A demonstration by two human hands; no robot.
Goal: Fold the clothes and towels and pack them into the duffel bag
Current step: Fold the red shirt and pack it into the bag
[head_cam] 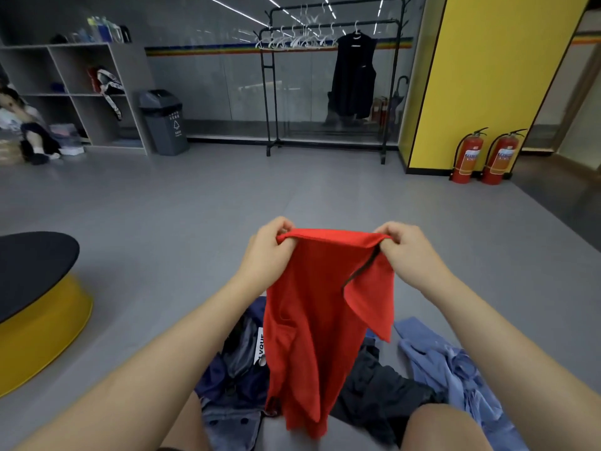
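Hands, two. My left hand (268, 247) pinches the left top corner of the red garment (312, 320), with thumb and curled fingers closed on the hem. My right hand (405, 247) pinches the right top corner the same way.

Held item, one. The red garment is up in front of me, its top edge drawn nearly straight between the two grips. The rest hangs free, and its lower end reaches the pile between my legs.

Floor pile, at least four pieces:
- a navy garment (227, 369)
- a grey buttoned garment (231, 424)
- a black garment (380, 395)
- a light blue shirt (448, 362), which runs out past the lower right edge of view

Surroundings:
- one clothes rack (325, 148) carrying one dark hanging garment (354, 76); the white hangers are too crowded to count
- one grey bin (162, 122)
- one shelf unit (74, 92)
- two fire extinguishers (466, 157), side by side at the yellow pillar (487, 76)
- one round yellow seat (35, 307), well apart from my left arm

Room: a broad stretch of grey floor (195, 206) lies between the pile and the rack.
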